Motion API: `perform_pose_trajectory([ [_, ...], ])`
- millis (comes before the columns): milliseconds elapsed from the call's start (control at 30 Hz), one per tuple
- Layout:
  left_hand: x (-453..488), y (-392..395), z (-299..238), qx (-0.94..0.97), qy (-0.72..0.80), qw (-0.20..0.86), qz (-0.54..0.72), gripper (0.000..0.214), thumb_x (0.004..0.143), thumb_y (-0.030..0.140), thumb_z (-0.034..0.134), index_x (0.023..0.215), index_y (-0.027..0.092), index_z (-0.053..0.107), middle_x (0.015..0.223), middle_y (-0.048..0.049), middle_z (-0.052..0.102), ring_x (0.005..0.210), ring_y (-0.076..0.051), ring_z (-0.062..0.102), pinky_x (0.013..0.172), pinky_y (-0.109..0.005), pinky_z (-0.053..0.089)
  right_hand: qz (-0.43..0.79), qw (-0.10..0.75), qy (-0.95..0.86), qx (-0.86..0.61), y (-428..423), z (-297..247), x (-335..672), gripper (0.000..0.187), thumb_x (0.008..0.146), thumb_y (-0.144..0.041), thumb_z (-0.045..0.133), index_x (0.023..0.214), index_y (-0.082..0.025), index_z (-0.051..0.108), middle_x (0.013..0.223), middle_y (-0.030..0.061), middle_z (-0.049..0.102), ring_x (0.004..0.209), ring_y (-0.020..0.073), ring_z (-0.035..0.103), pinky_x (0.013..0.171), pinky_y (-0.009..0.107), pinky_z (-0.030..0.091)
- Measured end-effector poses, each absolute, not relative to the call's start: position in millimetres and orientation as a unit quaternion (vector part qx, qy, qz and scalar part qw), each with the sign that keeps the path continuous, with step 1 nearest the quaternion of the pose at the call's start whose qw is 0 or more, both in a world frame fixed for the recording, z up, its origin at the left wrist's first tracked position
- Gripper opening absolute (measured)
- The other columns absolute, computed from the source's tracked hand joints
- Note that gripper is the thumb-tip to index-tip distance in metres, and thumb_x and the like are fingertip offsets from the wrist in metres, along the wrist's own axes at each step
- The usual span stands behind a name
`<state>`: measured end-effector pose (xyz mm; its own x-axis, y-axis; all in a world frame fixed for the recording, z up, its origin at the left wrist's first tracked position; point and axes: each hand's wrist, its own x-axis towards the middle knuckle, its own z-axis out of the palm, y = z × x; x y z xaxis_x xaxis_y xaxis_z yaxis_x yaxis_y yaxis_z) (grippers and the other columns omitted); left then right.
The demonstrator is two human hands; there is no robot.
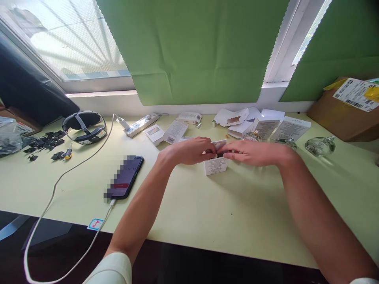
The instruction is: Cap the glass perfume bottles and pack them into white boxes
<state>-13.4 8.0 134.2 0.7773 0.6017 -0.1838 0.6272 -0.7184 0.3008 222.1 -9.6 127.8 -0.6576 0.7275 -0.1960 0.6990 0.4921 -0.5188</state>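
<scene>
A small white printed box [215, 167] stands on the table in front of me, its top open and a flap raised at the back. My left hand [194, 150] is closed at the box's upper left, with curled fingertips at the opening. On the other side, my right hand [247, 152] grips the box's right top edge between thumb and fingers. Whatever lies inside the dark opening is mostly hidden by the fingers. Just behind my right hand is a clear glass bottle [252, 136], partly covered by it.
More glass bottles, one a round bottle [320, 146], stand at the right near open white cartons [291, 128]. Flat white boxes [175, 131] lie behind my left hand. A phone [127, 177] with a charging cable, a power strip [141, 125], a headset [85, 127] and black scraps are leftward.
</scene>
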Motion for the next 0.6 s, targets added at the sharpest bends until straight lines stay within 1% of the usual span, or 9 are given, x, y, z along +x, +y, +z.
perform_pose_trajectory([
  [33, -14.7, 7.6, 136.2, 0.925, 0.332, 0.182, -0.03, 0.03, 0.098, 0.036, 0.043, 0.113, 0.025, 0.066, 0.109, -0.0046, 0.064, 0.095, -0.017, 0.059, 0.078, -0.026, 0.041, 0.313, 0.023, -0.855, -0.413, -10.3, 132.4, 228.0, 0.041, 0.097, -0.052, 0.04, 0.131, -0.038, 0.058, 0.128, 0.0016, 0.064, 0.111, 0.0251, 0.061, 0.093, 0.038, 0.045],
  [100, -17.7, 6.8, 141.2, 0.921, 0.337, 0.193, -0.022, 0.031, 0.098, 0.036, 0.043, 0.119, 0.027, 0.064, 0.116, -0.0039, 0.064, 0.098, -0.017, 0.06, 0.078, -0.025, 0.041, 0.362, 0.037, -0.823, -0.437, -10.2, 138.7, 239.2, 0.049, 0.096, -0.058, 0.037, 0.14, -0.041, 0.047, 0.119, 0.0023, 0.067, 0.101, 0.0233, 0.064, 0.083, 0.035, 0.048],
  [167, -20.8, 6.2, 146.5, 0.917, 0.343, 0.204, -0.023, 0.034, 0.099, 0.035, 0.041, 0.126, 0.028, 0.061, 0.123, -0.0039, 0.063, 0.1, -0.017, 0.061, 0.079, -0.025, 0.041, 0.391, 0.063, -0.791, -0.466, -7.3, 138.8, 246.6, 0.054, 0.094, -0.062, 0.037, 0.143, -0.039, 0.04, 0.108, 0.0029, 0.069, 0.092, 0.0217, 0.064, 0.076, 0.034, 0.049],
  [200, -22.3, 6.2, 148.8, 0.915, 0.343, 0.213, -0.026, 0.036, 0.1, 0.035, 0.04, 0.13, 0.028, 0.058, 0.125, -0.0042, 0.063, 0.101, -0.016, 0.061, 0.08, -0.025, 0.042, 0.398, 0.07, -0.78, -0.477, -4.8, 136.5, 248.3, 0.056, 0.094, -0.064, 0.038, 0.143, -0.037, 0.04, 0.103, 0.003, 0.069, 0.089, 0.0213, 0.064, 0.075, 0.033, 0.049],
  [333, -28.0, 10.0, 153.6, 0.905, 0.326, 0.269, -0.032, 0.042, 0.1, 0.037, 0.042, 0.14, 0.029, 0.05, 0.131, -0.0043, 0.062, 0.101, -0.015, 0.061, 0.079, -0.023, 0.042, 0.442, 0.049, -0.762, -0.471, 6.3, 121.4, 244.1, 0.056, 0.089, -0.062, 0.048, 0.137, -0.032, 0.045, 0.097, 0.0036, 0.067, 0.087, 0.0207, 0.063, 0.077, 0.034, 0.049],
  [467, -33.5, 15.8, 154.0, 0.897, 0.33, 0.293, -0.032, 0.047, 0.098, 0.04, 0.047, 0.144, 0.031, 0.045, 0.128, -0.0038, 0.064, 0.095, -0.013, 0.061, 0.078, -0.022, 0.042, 0.466, 0.025, -0.765, -0.445, 10.1, 114.8, 234.3, 0.044, 0.086, -0.057, 0.056, 0.12, -0.029, 0.056, 0.093, 0.0035, 0.066, 0.087, 0.0206, 0.063, 0.078, 0.034, 0.048],
  [600, -32.8, 17.9, 151.8, 0.898, 0.318, 0.304, -0.023, 0.049, 0.096, 0.038, 0.05, 0.144, 0.032, 0.043, 0.126, -0.0037, 0.064, 0.095, -0.013, 0.059, 0.078, -0.023, 0.042, 0.474, 0.03, -0.768, -0.429, 8.0, 115.9, 228.0, 0.038, 0.085, -0.056, 0.058, 0.11, -0.027, 0.057, 0.091, 0.0029, 0.064, 0.087, 0.0193, 0.062, 0.074, 0.03, 0.048],
])
